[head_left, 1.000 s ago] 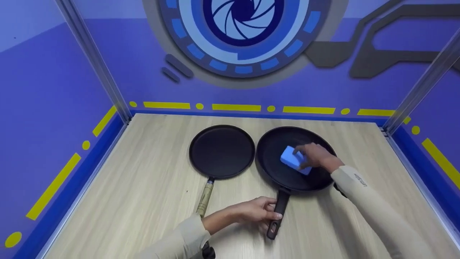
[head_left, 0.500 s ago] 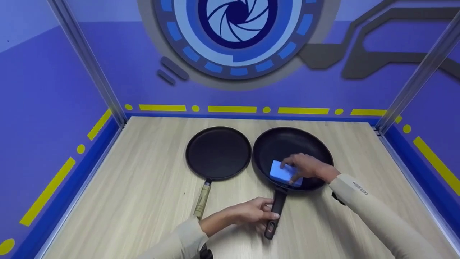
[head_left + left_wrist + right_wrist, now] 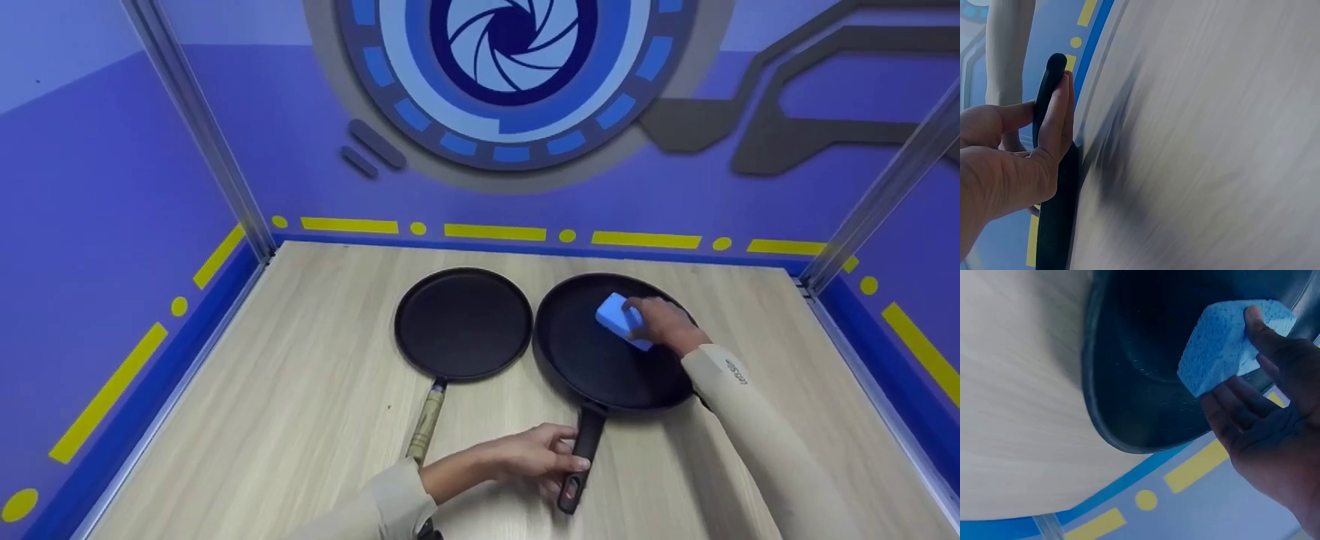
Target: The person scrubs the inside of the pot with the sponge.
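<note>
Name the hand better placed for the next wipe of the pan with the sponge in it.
Probably the right hand: it holds the sponge inside the pan. The left hand grips the handle and looks better suited to steadying.

A pale wood-grain tabletop carries 2 things, side by side: a shallow black pan, ahead and to the left of the left hand, its tan handle left of that hand; and a deeper black pan beneath the right hand, its black handle held in the left.
</note>
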